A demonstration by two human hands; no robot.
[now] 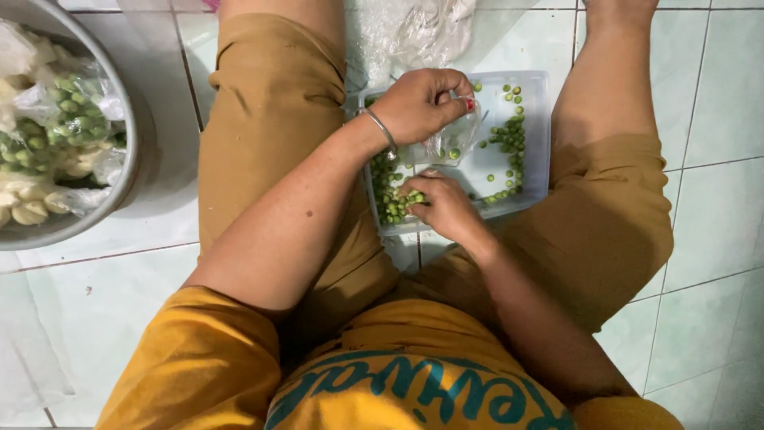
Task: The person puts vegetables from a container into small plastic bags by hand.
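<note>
With the left hand (418,103) pinching a small clear bag (454,143) over the pale tray (535,135) on the floor and the right hand (442,203) gathering green peas (390,195) at its left, peas may well miss the limp bag mouth and roll away.

A small clear bag (454,142), open-mouthed with a few peas inside, hangs over the pale blue tray (537,127). Green peas (391,199) heap at the tray's left, others scattered right.

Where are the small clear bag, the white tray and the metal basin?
small clear bag (454,142): head view, on its crumpled lower body under the left hand (422,102).
white tray (543,119): head view, on its right rim.
metal basin (127,159): head view, on its right rim.
</note>
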